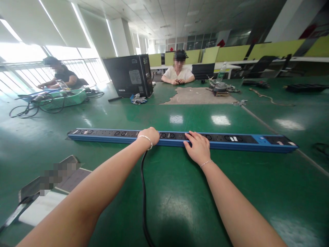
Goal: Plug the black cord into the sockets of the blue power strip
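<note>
Both arms stretched forward, the left hand curled, the right hand palm-down with fingers loosely spread.

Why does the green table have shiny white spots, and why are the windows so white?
In the head view, light bounces off the glossy table; in the head view, what looks like strong daylight washes out the windows; also in the head view, the left hand and right hand look fairly clear.

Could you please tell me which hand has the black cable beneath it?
The left hand: the black cable descends below its wrist; the right hand has none.
</note>
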`<state>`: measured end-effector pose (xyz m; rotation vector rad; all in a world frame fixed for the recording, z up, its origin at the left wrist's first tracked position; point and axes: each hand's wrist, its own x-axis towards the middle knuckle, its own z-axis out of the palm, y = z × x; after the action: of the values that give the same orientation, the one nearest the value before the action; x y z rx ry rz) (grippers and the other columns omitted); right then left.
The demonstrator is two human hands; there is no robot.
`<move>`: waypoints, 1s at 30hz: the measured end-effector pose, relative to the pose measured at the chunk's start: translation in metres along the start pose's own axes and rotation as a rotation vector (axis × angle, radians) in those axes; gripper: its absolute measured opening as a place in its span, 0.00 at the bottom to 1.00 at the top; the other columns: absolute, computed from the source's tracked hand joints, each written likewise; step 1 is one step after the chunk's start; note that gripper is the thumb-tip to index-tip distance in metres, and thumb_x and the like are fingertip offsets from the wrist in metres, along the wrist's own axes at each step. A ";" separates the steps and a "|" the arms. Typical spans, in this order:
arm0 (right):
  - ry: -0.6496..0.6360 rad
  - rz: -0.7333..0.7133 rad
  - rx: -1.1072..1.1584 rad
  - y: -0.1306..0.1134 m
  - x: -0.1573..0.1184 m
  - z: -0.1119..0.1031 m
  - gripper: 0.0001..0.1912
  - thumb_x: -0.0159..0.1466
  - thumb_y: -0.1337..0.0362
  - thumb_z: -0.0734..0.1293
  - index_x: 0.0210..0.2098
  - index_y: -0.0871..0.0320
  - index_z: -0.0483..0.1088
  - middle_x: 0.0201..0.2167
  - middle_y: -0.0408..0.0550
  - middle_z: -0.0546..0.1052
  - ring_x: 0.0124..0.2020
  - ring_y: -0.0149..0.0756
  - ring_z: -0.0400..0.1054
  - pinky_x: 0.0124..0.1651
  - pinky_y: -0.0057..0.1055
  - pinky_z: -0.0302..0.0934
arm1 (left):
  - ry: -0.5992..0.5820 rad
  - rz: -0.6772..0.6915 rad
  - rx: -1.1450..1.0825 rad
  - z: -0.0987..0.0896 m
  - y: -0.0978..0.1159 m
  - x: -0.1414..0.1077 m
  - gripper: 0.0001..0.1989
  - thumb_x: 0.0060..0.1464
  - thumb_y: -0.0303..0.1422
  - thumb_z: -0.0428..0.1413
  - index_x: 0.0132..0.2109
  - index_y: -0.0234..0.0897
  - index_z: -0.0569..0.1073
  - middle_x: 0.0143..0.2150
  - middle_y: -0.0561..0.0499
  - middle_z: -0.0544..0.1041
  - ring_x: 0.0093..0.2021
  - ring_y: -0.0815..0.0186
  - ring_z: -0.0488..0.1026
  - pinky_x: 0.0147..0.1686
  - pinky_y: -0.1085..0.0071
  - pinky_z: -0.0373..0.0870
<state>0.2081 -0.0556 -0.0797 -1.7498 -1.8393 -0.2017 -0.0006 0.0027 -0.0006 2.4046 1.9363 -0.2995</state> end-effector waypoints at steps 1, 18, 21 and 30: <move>0.002 0.000 0.000 0.000 0.000 0.000 0.19 0.62 0.57 0.58 0.50 0.52 0.69 0.55 0.46 0.69 0.57 0.41 0.57 0.57 0.43 0.46 | -0.008 0.009 0.001 -0.001 0.000 0.000 0.22 0.57 0.34 0.39 0.48 0.31 0.74 0.50 0.31 0.72 0.48 0.49 0.72 0.43 0.59 0.69; -0.008 0.007 -0.010 -0.001 0.000 0.000 0.19 0.62 0.57 0.59 0.51 0.52 0.69 0.55 0.45 0.68 0.57 0.40 0.57 0.58 0.42 0.45 | 0.030 -0.107 -0.033 0.001 -0.001 -0.002 0.27 0.60 0.40 0.34 0.50 0.25 0.68 0.47 0.32 0.74 0.48 0.53 0.73 0.44 0.62 0.68; -0.005 0.010 -0.003 0.000 0.000 -0.001 0.19 0.62 0.57 0.59 0.51 0.52 0.69 0.55 0.45 0.68 0.57 0.40 0.57 0.58 0.42 0.45 | 0.034 -0.088 -0.018 0.002 -0.003 -0.003 0.26 0.60 0.38 0.34 0.49 0.26 0.69 0.46 0.32 0.74 0.47 0.53 0.73 0.42 0.62 0.69; -0.012 -0.005 0.008 0.001 0.001 -0.001 0.20 0.63 0.56 0.59 0.51 0.52 0.69 0.56 0.45 0.68 0.57 0.40 0.57 0.58 0.41 0.45 | 0.274 0.101 0.108 -0.061 -0.009 -0.028 0.22 0.58 0.34 0.36 0.47 0.29 0.70 0.44 0.35 0.74 0.45 0.53 0.72 0.42 0.62 0.65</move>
<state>0.2089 -0.0555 -0.0788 -1.7450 -1.8510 -0.1857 -0.0075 -0.0132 0.0652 2.7299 1.9345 -0.0751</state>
